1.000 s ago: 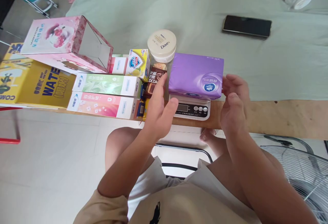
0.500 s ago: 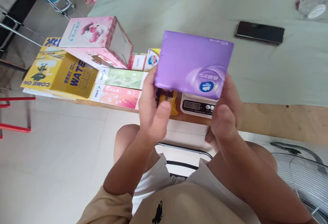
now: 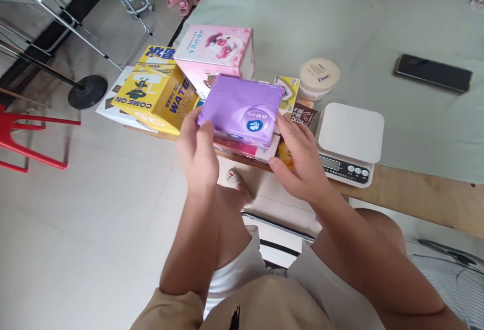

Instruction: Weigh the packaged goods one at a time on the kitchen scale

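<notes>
Left of a white kitchen scale (image 3: 351,131), two bare hands hold a purple tissue pack (image 3: 240,106) between them, the half-curled left hand (image 3: 198,161) at the end farther from the scale, the right hand (image 3: 300,156) at the nearer end with its thumb spread. The pack is off the scale and over a low pink carton (image 3: 260,151), seemingly not yet released, though whether it rests there cannot be told. Farther left of the scale stands a yellow box (image 3: 151,90); a Dove tub (image 3: 319,75) sits just behind it.
</notes>
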`<state>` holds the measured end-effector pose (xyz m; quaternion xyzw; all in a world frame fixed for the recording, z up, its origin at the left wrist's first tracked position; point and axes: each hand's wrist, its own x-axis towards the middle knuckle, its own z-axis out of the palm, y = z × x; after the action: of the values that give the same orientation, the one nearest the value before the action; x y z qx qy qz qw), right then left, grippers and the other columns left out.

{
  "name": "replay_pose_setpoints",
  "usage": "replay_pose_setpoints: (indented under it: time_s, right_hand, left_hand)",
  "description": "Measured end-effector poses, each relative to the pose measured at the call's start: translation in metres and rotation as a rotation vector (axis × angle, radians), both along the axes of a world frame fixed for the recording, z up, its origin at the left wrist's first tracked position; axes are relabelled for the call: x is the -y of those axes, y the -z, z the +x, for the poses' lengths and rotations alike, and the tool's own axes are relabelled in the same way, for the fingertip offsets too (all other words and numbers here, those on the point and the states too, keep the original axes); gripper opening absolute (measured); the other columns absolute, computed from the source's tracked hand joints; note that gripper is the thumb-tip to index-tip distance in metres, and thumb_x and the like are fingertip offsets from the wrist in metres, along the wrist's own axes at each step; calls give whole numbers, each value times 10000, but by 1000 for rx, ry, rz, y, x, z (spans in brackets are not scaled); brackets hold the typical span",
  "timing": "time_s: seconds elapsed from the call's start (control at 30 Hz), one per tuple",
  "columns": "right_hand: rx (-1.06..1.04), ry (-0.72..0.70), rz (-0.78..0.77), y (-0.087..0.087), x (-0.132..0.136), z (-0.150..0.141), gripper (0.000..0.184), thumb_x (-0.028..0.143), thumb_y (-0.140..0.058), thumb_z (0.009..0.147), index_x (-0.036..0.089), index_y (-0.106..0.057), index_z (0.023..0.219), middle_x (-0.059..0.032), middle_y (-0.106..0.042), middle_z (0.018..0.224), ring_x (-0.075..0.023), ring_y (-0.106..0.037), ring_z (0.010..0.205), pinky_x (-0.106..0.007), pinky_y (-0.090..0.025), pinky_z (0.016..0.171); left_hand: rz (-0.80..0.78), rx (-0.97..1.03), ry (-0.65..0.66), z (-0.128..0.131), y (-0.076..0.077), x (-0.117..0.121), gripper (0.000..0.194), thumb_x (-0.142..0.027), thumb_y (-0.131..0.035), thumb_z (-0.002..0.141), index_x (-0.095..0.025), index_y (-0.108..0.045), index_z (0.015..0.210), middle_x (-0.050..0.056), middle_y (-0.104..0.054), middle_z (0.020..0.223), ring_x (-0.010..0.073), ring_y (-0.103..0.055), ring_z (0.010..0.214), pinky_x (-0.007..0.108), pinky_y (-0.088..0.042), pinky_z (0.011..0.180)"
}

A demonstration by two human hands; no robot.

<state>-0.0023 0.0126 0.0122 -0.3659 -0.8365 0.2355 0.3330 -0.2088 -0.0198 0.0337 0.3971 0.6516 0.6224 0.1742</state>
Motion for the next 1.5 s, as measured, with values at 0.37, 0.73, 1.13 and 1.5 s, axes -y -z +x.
replay_pose_setpoints:
  time_s: [0.37, 0.73, 1.13, 1.5]
  right_hand:
    - [76, 39, -18, -6, -1, -19, 686, 419, -517, 974, 306, -398, 1640, -92, -568, 1629, -391, -406, 1606, -668, -264, 1304]
    - [268, -27, -78, -21, -9, -37, 682, 446, -438, 1030, 235, -328, 1670, -109, -550, 1645, -412, -255, 1673, -715, -125, 1303]
    - [-344, 170, 198, -34, -12, 32, 172, 231, -580, 959, 229, -555, 789, 22, -587, 657, -109, -523, 572, -274, -372, 525]
    - [-543, 674, 186, -18, 7, 185, 559, 353, -618, 971, 216, -244, 579, 67, -203, 521, -60, -184, 490, -291, -122, 479]
  left_hand:
    - [50, -51, -83, -18, 11, -10, 554, -731, -558, 956, -228, -700, 1140, 76, -741, 1135, 297, -648, 1207, 469, -519, 1102]
    - [123, 97, -116, -23, 22, -12, 570, -791, -530, 948, -260, -596, 1146, 78, -677, 1297, 281, -588, 1386, 410, -445, 1232]
    - [910, -463, -231, 52, -3, -17, 302, -497, -416, 933, -279, -625, 950, 34, -470, 794, 223, -551, 773, 422, -549, 736]
    - [392, -277, 986, 223, 4, 6, 171, -357, -526, 995, -236, -460, 895, 0, -513, 772, 171, -480, 713, 330, -414, 636]
